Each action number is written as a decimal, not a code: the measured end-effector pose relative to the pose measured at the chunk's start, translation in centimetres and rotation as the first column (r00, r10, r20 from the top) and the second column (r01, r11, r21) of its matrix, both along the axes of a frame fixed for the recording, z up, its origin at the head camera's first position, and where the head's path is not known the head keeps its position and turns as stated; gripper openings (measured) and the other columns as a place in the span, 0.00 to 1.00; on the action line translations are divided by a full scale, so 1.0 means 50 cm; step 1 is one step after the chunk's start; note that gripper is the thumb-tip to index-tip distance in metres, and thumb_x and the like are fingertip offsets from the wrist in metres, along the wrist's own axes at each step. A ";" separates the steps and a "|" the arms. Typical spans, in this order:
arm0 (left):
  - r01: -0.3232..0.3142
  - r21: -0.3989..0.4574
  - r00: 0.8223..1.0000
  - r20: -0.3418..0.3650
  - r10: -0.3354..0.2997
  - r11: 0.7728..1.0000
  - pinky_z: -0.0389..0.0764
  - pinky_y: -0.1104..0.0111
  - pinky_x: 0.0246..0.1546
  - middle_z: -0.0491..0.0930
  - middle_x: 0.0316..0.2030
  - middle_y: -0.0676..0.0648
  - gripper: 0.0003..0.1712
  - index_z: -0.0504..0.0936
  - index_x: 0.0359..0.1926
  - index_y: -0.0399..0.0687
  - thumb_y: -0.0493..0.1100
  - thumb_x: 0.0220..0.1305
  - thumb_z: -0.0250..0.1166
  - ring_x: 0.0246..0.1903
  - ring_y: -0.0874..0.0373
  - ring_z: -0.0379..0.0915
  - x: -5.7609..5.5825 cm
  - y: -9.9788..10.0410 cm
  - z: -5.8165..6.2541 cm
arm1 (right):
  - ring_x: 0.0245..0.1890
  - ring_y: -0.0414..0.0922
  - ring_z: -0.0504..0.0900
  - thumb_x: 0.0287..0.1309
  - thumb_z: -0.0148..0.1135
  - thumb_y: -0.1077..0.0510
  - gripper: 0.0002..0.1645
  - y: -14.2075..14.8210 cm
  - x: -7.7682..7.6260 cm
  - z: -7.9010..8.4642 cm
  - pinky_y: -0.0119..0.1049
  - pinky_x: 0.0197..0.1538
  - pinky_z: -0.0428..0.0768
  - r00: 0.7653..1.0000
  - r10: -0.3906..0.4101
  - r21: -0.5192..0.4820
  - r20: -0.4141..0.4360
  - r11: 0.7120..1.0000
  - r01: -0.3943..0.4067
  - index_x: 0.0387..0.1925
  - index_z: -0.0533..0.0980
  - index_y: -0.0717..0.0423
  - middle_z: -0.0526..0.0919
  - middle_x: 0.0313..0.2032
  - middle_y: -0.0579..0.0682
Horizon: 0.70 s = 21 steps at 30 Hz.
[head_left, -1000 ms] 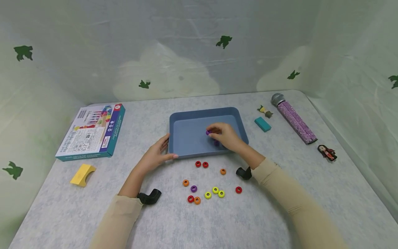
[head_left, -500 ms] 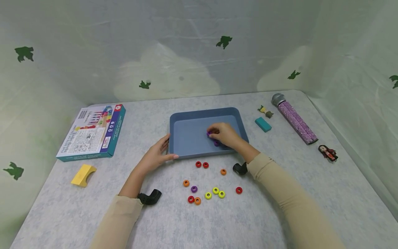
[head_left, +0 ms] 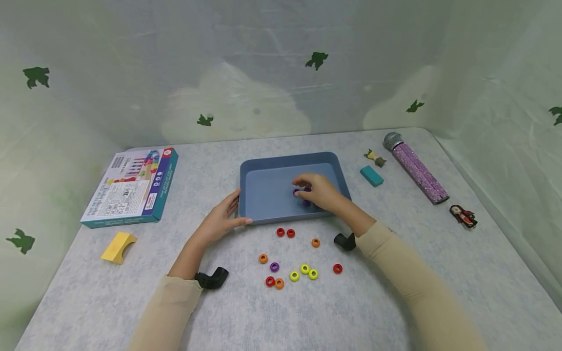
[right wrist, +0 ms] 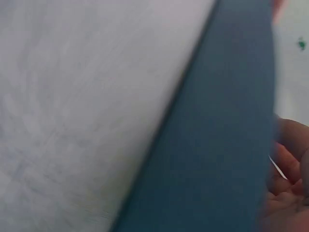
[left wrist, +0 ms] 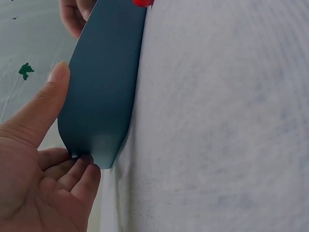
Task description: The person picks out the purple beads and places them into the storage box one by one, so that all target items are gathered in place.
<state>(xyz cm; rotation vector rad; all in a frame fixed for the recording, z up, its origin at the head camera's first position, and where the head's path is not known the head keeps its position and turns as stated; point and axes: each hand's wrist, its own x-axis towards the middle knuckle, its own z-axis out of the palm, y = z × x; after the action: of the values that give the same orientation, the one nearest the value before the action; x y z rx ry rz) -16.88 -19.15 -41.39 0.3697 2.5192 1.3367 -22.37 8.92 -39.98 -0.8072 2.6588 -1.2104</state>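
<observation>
A shallow blue tray sits at the middle of the table. My left hand holds its near left corner, thumb at the front wall and fingers along the left side. In the left wrist view the tray wall stands between that thumb and the curled fingers. My right hand is low inside the tray, thumb and forefinger apart. A purple bead lies at the thumb tip, and more purple beads show partly hidden under the hand. In the right wrist view the tray wall hides part of the hand.
Loose red beads, orange beads, yellow beads and a purple bead lie before the tray. A box and yellow arch block are left. Right are a teal block, glittery microphone and small doll.
The purple bead at my right fingertips has come slightly nearer the front of the tray, and the thumb and forefinger have spread apart. The left hand stays on the tray corner.
</observation>
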 end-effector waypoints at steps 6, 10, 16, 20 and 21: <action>-0.009 -0.012 1.000 0.005 0.009 1.000 0.56 0.64 0.55 0.43 0.61 0.48 0.53 0.41 0.63 0.54 0.58 0.40 0.63 0.58 0.55 0.44 0.000 0.000 -0.001 | 0.39 0.40 0.71 0.46 0.59 0.54 0.20 0.001 0.077 0.044 0.34 0.41 0.73 0.983 0.125 -0.083 -0.137 0.987 -0.137 0.43 0.71 0.55 0.74 0.40 0.46; -0.010 -0.013 1.000 0.002 0.010 1.000 0.56 0.64 0.54 0.43 0.61 0.48 0.54 0.41 0.63 0.55 0.58 0.39 0.63 0.58 0.55 0.44 -0.001 0.000 0.000 | 0.39 0.39 0.71 0.45 0.59 0.55 0.20 -0.013 0.141 0.053 0.32 0.41 0.72 0.971 0.209 -0.100 -0.120 0.970 -0.221 0.44 0.71 0.55 0.74 0.40 0.44; -0.009 -0.013 1.000 -0.007 0.009 1.000 0.56 0.63 0.54 0.43 0.61 0.46 0.54 0.40 0.63 0.54 0.59 0.39 0.62 0.58 0.54 0.44 -0.001 0.000 0.000 | 0.39 0.42 0.71 0.46 0.58 0.56 0.19 -0.041 0.211 0.012 0.33 0.42 0.72 0.946 0.320 -0.114 0.045 0.943 -0.313 0.44 0.71 0.54 0.74 0.40 0.46; -0.017 -0.017 1.000 -0.005 0.017 1.000 0.56 0.63 0.54 0.44 0.61 0.47 0.54 0.41 0.63 0.54 0.59 0.39 0.62 0.58 0.54 0.45 0.000 0.001 -0.002 | 0.40 0.38 0.70 0.46 0.59 0.57 0.17 -0.054 0.232 -0.024 0.29 0.43 0.71 0.937 0.329 -0.111 0.121 0.942 -0.317 0.42 0.72 0.52 0.74 0.40 0.43; -0.021 -0.019 1.000 -0.002 0.020 1.000 0.56 0.64 0.54 0.44 0.61 0.47 0.54 0.41 0.63 0.54 0.59 0.39 0.62 0.58 0.55 0.45 0.000 0.001 -0.002 | 0.40 0.36 0.70 0.46 0.59 0.56 0.17 -0.056 0.234 -0.032 0.28 0.43 0.71 0.934 0.333 -0.103 0.127 0.941 -0.321 0.42 0.72 0.52 0.74 0.40 0.42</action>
<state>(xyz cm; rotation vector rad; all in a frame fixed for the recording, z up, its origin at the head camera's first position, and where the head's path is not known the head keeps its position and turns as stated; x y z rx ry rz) -16.87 -19.09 -41.50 0.3423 2.5422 1.3193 -10.65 6.10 -41.58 -1.0810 2.2595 -1.2403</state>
